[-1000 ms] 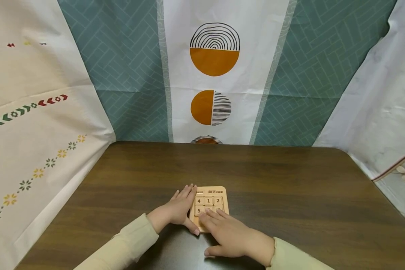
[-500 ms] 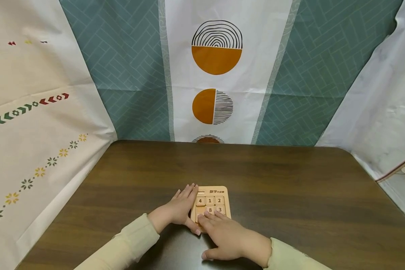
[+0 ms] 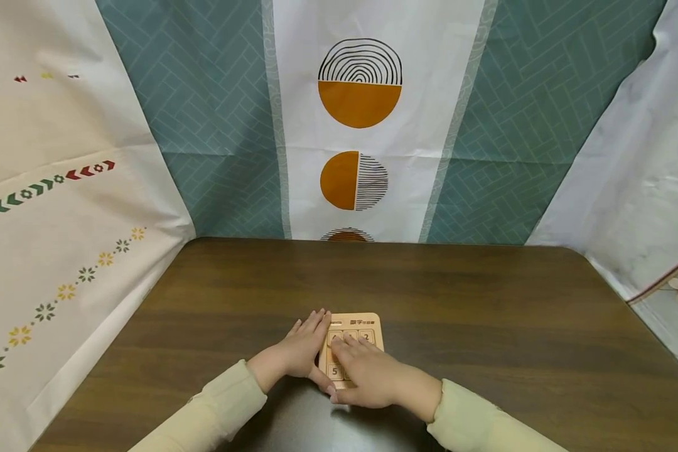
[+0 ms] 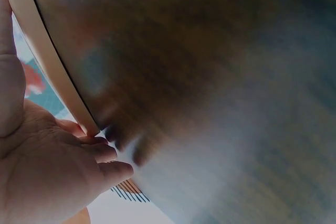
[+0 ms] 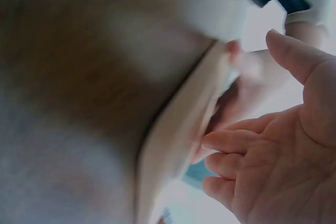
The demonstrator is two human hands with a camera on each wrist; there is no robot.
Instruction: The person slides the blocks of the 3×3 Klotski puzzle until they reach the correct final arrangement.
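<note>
A wooden number slide puzzle (image 3: 376, 323) lies flat on the dark table, with numbered square tiles in its frame. My left hand (image 3: 304, 351) holds its left side, thumb at the near corner and fingers along the far left edge. The left wrist view has this hand (image 4: 52, 166) against the puzzle's pale side edge (image 4: 50, 61). My right hand (image 3: 373, 373) lies over the tiles, fingers extended and fingertips on the top row. It hides much of the grid. The 5 tile (image 3: 334, 371) shows at lower left, the 2 tile (image 3: 366, 337) at upper right.
The brown wooden table (image 3: 486, 314) extends around the puzzle. Behind it hangs a green and white cloth (image 3: 220, 125) with orange circles. Patterned white cloths hang at the left (image 3: 62, 220) and right (image 3: 627, 188).
The 5 tile has slid from the middle row down to the bottom left, leaving a gap above it. My right hand has then moved up to the top row. The left hand stays in place.
</note>
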